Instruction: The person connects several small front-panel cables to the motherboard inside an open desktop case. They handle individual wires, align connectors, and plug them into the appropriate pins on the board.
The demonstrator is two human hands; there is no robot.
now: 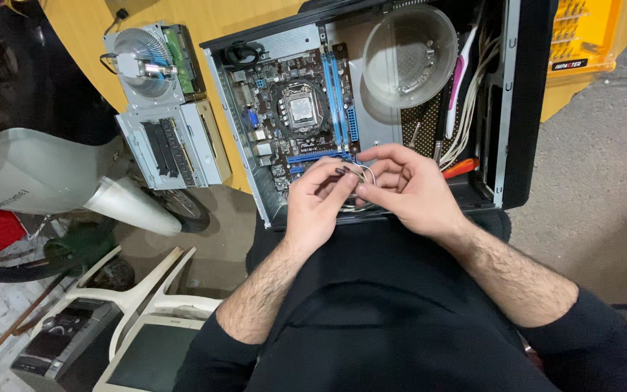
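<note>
Pinched between left hand (318,207) and right hand (406,187), the thin grey wire bundle (357,174) could be dropped onto the open computer case's green motherboard (295,109), if either grip loosens.

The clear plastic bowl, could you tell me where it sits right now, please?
In the head view, the clear plastic bowl sits upper right inside the open computer case, beside the motherboard.

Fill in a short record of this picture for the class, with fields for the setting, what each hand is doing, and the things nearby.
Setting: open computer case lying flat, motherboard exposed
Left hand: pinches a thin grey cable at its dark end
Right hand: holds the same cable
In the case: clear plastic bowl, white cable bundle
Beside the case: cooler fan, drive cage
</note>
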